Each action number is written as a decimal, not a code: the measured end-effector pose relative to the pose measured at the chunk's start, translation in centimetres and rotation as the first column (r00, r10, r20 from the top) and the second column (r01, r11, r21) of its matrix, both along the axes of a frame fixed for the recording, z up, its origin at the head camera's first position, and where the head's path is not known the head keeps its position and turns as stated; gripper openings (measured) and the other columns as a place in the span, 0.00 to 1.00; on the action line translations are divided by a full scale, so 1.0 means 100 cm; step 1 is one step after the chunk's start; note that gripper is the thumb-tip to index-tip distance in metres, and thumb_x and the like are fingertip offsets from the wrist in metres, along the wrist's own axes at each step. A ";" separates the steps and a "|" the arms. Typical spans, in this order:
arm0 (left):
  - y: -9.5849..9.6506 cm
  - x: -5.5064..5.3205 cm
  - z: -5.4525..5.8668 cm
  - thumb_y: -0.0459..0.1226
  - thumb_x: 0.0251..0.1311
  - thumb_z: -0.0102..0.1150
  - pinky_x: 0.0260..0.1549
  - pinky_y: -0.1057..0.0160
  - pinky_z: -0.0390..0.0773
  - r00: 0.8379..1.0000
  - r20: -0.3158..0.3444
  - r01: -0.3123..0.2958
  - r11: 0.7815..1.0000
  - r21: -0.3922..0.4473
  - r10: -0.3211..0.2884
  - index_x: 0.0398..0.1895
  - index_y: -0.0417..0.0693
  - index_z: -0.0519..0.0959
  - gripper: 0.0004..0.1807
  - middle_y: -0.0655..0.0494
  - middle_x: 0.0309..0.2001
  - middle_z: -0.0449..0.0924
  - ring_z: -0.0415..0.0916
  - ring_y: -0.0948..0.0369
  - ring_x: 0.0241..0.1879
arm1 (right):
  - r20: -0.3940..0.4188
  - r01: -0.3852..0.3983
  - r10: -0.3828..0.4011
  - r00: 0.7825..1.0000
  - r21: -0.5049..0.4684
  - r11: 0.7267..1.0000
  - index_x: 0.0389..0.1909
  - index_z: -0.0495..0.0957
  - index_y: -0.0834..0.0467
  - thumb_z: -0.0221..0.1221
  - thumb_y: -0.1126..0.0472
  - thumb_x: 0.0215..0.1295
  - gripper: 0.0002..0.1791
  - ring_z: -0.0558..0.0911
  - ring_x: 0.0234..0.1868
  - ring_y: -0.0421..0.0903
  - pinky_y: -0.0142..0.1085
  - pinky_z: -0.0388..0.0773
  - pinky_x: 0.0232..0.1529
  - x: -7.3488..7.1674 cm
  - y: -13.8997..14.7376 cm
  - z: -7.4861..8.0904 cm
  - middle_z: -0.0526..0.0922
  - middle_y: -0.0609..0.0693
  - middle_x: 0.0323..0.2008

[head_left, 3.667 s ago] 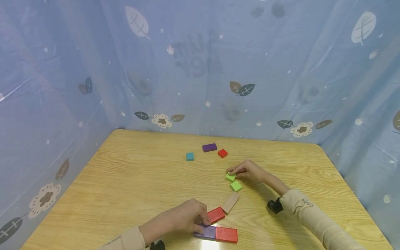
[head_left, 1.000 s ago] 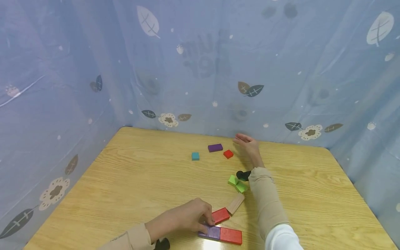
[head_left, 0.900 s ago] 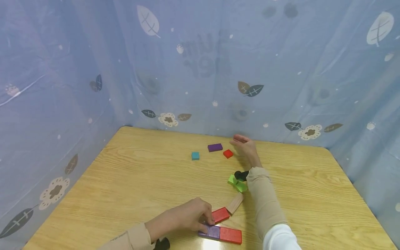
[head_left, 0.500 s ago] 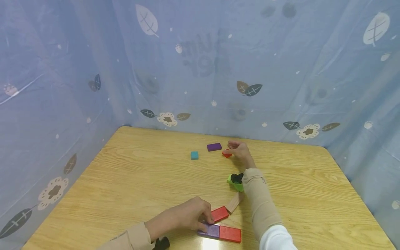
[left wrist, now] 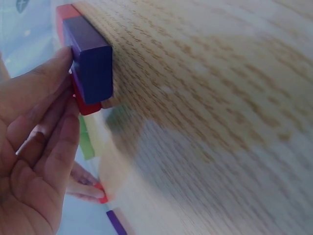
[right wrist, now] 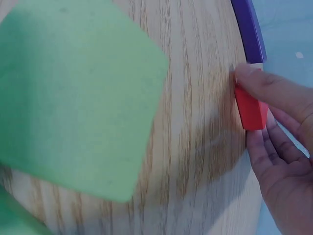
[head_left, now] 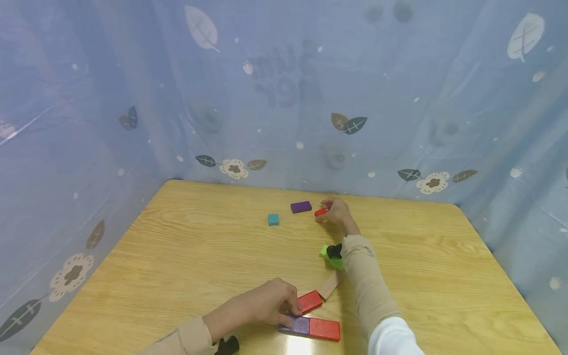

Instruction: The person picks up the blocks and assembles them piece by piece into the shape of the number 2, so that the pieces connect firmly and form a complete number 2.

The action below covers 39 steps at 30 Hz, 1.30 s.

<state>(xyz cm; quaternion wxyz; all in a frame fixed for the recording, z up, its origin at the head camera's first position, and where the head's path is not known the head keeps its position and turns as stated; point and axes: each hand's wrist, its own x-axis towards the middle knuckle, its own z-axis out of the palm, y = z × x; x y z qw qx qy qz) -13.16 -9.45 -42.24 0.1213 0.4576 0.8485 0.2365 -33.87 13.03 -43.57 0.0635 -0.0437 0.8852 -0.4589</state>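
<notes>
Toward the far side, my right hand pinches a small red block between thumb and fingers; the block looks tilted. Near the front, my left hand rests its thumb on a purple block and its fingertips at the end of an angled red block. A second red block lies end to end with that purple one. From the angled block's far corner a plain wooden block leads to two lime green blocks, partly hidden by the right wrist's black camera.
A teal block and another purple block lie toward the back of the wooden table, left of my right hand. A blue patterned curtain hangs behind the table's far edge.
After leaving the green blocks, which now touch, my right hand went to the far side. It then came down to the small red block and took hold of it. My left hand stays put.
</notes>
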 end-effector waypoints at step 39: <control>-0.002 0.000 0.000 0.35 0.46 0.73 0.40 0.82 0.71 1.000 0.015 -0.009 1.000 0.002 0.009 0.35 0.48 0.86 0.11 0.67 0.34 0.81 0.74 0.77 0.35 | -0.201 -0.160 0.130 0.971 -0.141 0.977 0.52 0.78 0.70 0.68 0.66 0.54 0.23 0.81 0.47 0.56 0.33 0.81 0.40 0.025 0.021 0.047 0.81 0.65 0.47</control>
